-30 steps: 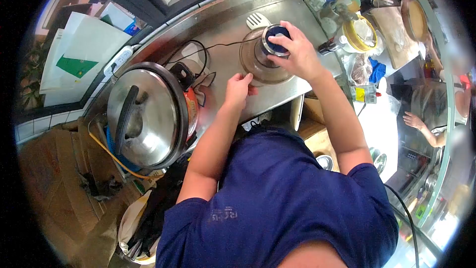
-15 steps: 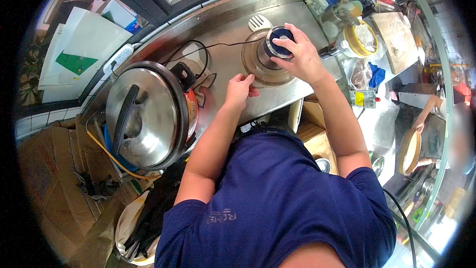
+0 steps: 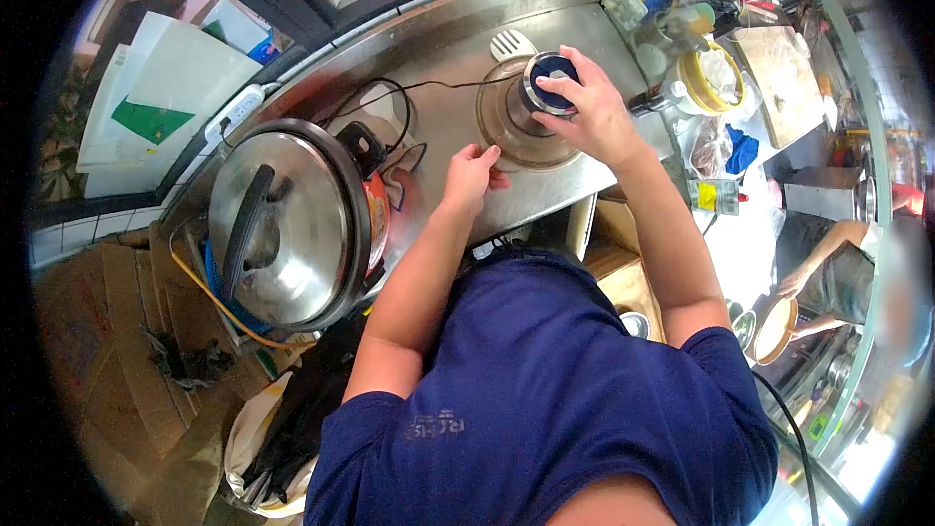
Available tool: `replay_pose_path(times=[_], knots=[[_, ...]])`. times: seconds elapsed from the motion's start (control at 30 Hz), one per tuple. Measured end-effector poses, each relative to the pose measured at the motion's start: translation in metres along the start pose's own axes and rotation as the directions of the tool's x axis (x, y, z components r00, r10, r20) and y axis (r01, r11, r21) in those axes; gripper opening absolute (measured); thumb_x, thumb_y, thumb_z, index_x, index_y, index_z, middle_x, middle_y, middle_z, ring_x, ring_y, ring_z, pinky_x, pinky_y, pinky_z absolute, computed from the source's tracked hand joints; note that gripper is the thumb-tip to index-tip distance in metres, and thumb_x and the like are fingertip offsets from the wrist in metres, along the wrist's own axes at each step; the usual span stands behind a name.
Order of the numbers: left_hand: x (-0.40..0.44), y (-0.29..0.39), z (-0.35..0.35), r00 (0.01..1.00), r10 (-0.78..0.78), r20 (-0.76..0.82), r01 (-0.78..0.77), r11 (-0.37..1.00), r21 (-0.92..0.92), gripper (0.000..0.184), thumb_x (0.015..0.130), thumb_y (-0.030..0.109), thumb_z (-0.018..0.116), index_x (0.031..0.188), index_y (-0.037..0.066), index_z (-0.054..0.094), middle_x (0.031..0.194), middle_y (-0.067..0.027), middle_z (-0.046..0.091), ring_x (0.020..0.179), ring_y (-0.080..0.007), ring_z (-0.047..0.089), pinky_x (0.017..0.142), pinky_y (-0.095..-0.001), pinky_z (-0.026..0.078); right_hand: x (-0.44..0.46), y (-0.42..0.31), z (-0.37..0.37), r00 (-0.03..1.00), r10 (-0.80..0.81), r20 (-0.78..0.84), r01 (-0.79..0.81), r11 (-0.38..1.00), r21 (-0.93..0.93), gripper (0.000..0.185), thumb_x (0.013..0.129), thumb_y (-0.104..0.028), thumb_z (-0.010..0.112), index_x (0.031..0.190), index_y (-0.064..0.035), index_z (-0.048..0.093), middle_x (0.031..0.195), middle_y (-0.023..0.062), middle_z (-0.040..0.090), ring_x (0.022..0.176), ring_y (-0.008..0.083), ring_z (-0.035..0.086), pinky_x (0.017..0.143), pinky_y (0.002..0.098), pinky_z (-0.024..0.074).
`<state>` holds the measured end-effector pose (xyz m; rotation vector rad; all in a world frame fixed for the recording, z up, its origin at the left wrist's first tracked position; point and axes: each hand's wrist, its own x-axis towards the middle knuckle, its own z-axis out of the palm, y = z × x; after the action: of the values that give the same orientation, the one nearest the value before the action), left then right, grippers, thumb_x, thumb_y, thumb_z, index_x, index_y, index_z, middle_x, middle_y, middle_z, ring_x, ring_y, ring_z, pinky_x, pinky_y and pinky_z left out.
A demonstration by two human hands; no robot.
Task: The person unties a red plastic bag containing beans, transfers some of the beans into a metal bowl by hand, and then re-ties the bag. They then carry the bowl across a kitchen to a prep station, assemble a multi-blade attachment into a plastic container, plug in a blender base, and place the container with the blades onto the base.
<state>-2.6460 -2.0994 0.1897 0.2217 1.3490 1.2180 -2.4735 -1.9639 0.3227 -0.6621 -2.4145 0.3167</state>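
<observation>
My right hand (image 3: pixel 596 107) is wrapped round the top of a steel and dark-blue cylindrical device (image 3: pixel 538 88). Under the device lies a round, clear brownish lid (image 3: pixel 526 151) on the steel counter (image 3: pixel 453 117). At the near-left edge of that lid is my left hand (image 3: pixel 474 173), its fingers closed; what they hold, if anything, is too small to make out. A black cord (image 3: pixel 443 87) runs left from the device across the counter. Just behind the lid lies a white slotted spatula (image 3: pixel 511 45).
A large pot with a steel lid (image 3: pixel 282 224) stands at left, near a power strip (image 3: pixel 234 112). Containers and a yellow-rimmed tub (image 3: pixel 709 78) fill the right side. Beyond, a co-worker's hands hold a round wooden-rimmed sieve (image 3: pixel 776 331).
My right hand and the device have shifted very slightly right in view; my left hand stays put. At right, the co-worker has moved the round sieve down and toward the counter.
</observation>
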Motion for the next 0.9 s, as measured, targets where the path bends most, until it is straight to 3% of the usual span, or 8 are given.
replay_pose_path(times=[0.47,0.77,0.9], knots=[[-0.0016,0.0008,-0.0002,1.0,0.002,0.003,-0.002,1.0,-0.029,0.022,0.097,0.018,0.065,0.093,-0.002,0.057,0.085,-0.0096,0.059,0.063,-0.0199,0.06,0.052,-0.0329,0.057,0.0004,0.0007,0.0011,1.0,0.002,-0.024,-0.001,1.0,0.005,0.052,0.066,-0.017,0.09,0.112,-0.0136,0.067,0.137,0.0261,0.053,0.122,0.0434,0.057,0.101,0.0449,0.049],[0.0008,-0.0008,-0.0022,1.0,0.006,0.01,-0.005,1.0,-0.001,0.023,0.096,0.021,0.066,0.096,0.0,0.057,0.079,-0.0086,0.059,0.061,-0.0202,0.061,0.051,-0.033,0.054,0.0005,-0.0011,0.0001,1.0,0.009,-0.01,-0.009,1.0,-0.008,0.051,0.067,-0.018,0.089,0.113,-0.0132,0.068,0.137,0.0251,0.054,0.123,0.0417,0.057,0.103,0.0439,0.0483],[-0.0054,0.0067,0.0004,1.0,-0.009,0.001,0.009,0.999,0.034,0.021,0.097,0.019,0.065,0.094,-0.001,0.058,0.083,-0.0086,0.059,0.062,-0.0191,0.061,0.053,-0.0335,0.058,0.0007,-0.0023,-0.0013,1.0,0.022,-0.002,-0.023,1.0,-0.01,0.051,0.067,-0.018,0.089,0.114,-0.0141,0.068,0.138,0.0243,0.054,0.123,0.0416,0.056,0.103,0.0439,0.048]])
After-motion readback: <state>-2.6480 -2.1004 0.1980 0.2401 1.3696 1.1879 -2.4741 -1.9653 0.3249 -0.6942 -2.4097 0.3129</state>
